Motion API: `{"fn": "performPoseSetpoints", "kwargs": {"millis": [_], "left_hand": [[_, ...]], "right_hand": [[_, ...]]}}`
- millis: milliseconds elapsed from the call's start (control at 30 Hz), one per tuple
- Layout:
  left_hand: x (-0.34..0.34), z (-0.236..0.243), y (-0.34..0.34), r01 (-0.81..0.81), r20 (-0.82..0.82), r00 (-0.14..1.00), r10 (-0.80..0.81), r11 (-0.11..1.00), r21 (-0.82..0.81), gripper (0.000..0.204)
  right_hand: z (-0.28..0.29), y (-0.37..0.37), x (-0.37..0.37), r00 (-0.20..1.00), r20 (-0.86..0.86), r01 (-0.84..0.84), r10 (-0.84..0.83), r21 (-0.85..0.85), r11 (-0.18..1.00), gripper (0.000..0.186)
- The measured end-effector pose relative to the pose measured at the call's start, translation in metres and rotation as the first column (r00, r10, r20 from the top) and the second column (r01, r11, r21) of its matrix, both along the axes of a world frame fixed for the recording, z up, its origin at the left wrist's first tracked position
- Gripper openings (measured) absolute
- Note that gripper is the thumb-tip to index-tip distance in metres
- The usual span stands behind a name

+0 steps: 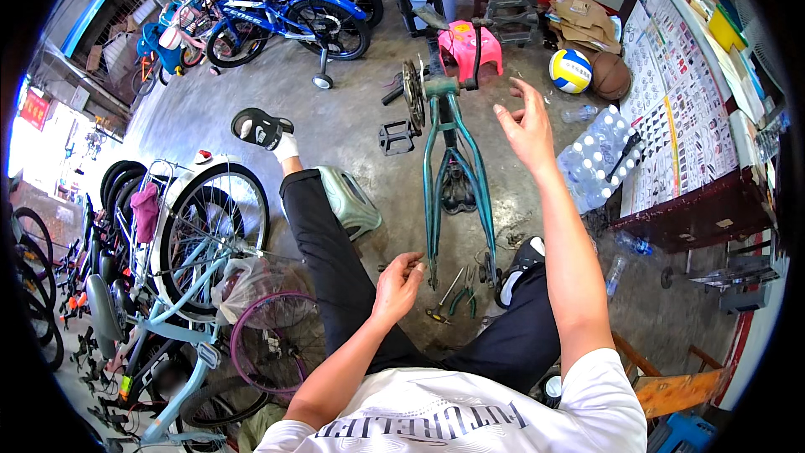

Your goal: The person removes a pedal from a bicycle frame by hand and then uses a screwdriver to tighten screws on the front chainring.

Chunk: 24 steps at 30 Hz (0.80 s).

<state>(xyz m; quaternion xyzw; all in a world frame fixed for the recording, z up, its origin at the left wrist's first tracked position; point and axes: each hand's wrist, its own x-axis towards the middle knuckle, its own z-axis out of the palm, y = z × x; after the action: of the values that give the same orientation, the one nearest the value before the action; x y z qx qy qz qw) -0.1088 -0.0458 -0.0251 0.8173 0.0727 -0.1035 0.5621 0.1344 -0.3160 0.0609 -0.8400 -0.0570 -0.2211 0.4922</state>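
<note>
A dark green bicycle frame stands upside down between my legs, its two rear stays reaching toward me. Its chainring, crank arm and one black pedal are at the far end. My right hand is raised to the right of the frame, fingers apart and touching nothing. Just left of the left stay's near end is my left hand, its fingers loosely bent and slightly apart, with nothing visible in it. A screwdriver and green-handled pliers lie on the floor between the stays.
Bicycles stand at the far left, and a light-blue bicycle is close on my left. A pink stool, a volleyball, a basketball and packed water bottles are farther right, beside a poster-covered counter.
</note>
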Motion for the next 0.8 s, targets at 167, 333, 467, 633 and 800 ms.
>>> {"fn": "performPoseSetpoints", "kwargs": {"millis": [167,333,467,633,800], "left_hand": [[-0.004,-0.002,-0.004,0.053,-0.035,0.998,-0.053,0.999,0.009,0.035],[-0.016,-0.006,0.000,0.090,-0.115,0.990,-0.086,0.995,0.034,0.036],[-0.016,-0.020,0.006,0.034,-0.084,0.996,-0.032,0.999,0.028,0.037],[0.064,-0.023,-0.007,-0.070,0.266,0.964,0.007,0.971,0.227,0.053],[0.156,-0.009,-0.057,-0.169,0.366,0.931,0.000,0.887,0.430,0.057]], "right_hand": [[0.002,-0.004,-0.020,0.998,-0.055,-0.030,0.026,-0.079,0.996,0.055],[0.003,-0.004,-0.032,0.996,-0.055,-0.070,0.065,-0.090,0.994,0.049],[0.011,-0.001,-0.036,0.996,-0.042,-0.079,0.074,-0.144,0.986,0.043],[0.043,-0.011,-0.049,0.993,0.103,-0.058,0.060,-0.022,0.998,0.035],[0.066,-0.081,-0.152,0.948,0.258,0.085,-0.185,0.356,0.931,0.029]]}}
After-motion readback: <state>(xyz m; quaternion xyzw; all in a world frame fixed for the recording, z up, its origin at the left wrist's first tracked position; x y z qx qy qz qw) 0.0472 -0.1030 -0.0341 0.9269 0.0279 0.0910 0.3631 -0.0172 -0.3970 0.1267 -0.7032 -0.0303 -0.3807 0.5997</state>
